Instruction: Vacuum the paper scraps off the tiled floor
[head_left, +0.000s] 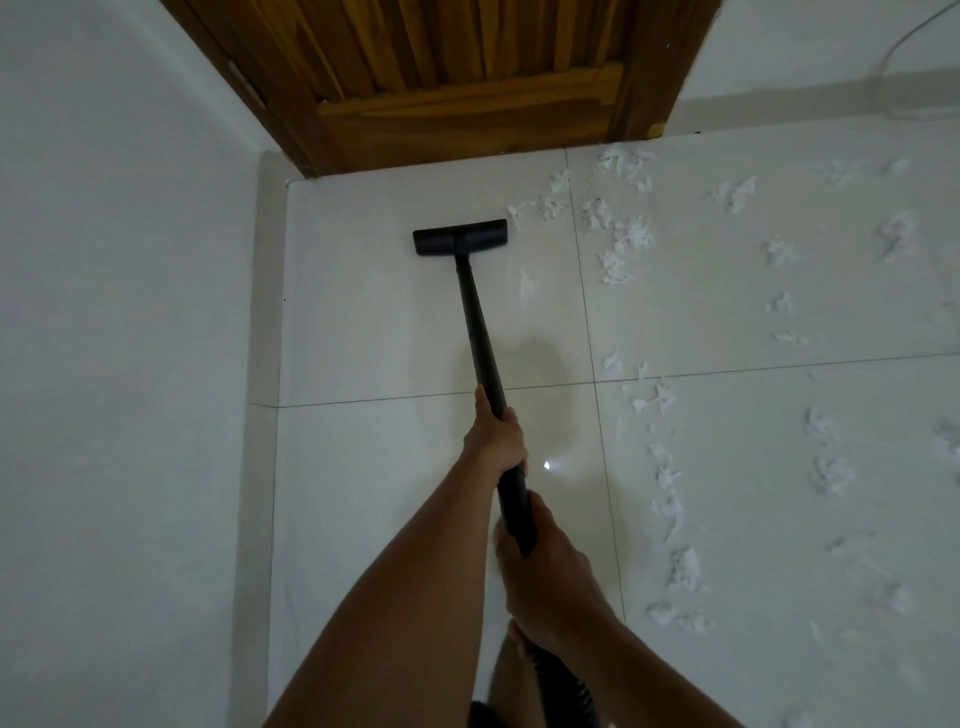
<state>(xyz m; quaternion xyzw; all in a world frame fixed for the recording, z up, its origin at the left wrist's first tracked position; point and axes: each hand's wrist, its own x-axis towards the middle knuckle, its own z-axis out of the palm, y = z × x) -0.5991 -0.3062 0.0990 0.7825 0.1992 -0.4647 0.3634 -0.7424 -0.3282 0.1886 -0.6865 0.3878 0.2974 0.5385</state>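
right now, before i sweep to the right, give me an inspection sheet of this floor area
surface: glossy pale tiled floor with dark grout lines; no scraps seen on the left tiles.
job's things: black flat vacuum floor head sits flat on the tile near the door, on a black wand; white torn paper scraps lie strewn to its right.
clutter: nothing seen beyond the scraps.
hands: left hand grips the wand nearer the head; right hand grips its near end.
cables: black ribbed hose leaves the wand's end; thin pale cord loops on the far wall.
surroundings: brown slatted wooden door ahead; plain white wall on the left.
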